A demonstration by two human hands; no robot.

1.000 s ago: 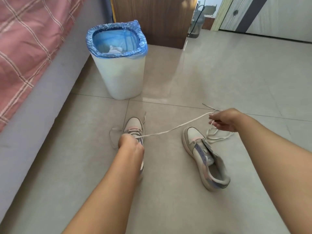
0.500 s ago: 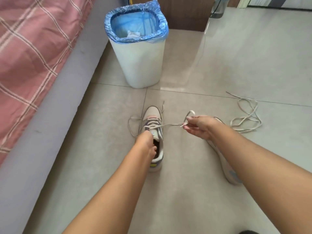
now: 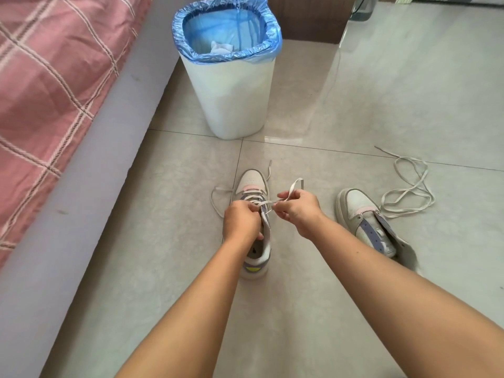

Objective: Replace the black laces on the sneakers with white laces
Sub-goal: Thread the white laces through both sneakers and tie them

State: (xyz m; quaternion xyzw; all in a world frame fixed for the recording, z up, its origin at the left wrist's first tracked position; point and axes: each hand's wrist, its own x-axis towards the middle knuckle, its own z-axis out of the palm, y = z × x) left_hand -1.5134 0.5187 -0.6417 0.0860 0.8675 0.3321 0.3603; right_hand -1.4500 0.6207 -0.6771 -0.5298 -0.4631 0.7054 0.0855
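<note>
Far left: pink plaid bedcover [image 3: 46,85] over a grey bed edge [image 3: 90,192], running along the tiled floor [image 3: 409,85]. Next, toward the top middle: white waste bin [image 3: 227,96] lined with a blue plastic bag [image 3: 226,31], some white scrap lying inside. In front of the bin, on the floor: left sneaker [image 3: 252,184], toe pointed at the bin, partly threaded with a white lace [image 3: 259,201] across the lower eyelets; slack lace looped out to that shoe's left side, one free tip lying by the toe. Left hand [image 3: 241,222] curled over the tongue and eyelets of that sneaker, gripping the shoe at the lace. Just to the right, right hand [image 3: 297,210] raised slightly above the shoe, thumb and forefinger pinching the lace, its flat end sticking up in a small loop past the knuckles. Further right: second sneaker [image 3: 362,216], unlaced, tongue open, partly hidden behind the right forearm. Beside its toe, far right: loose white lace [image 3: 409,192] coiled on the tiles, apart from both hands
</note>
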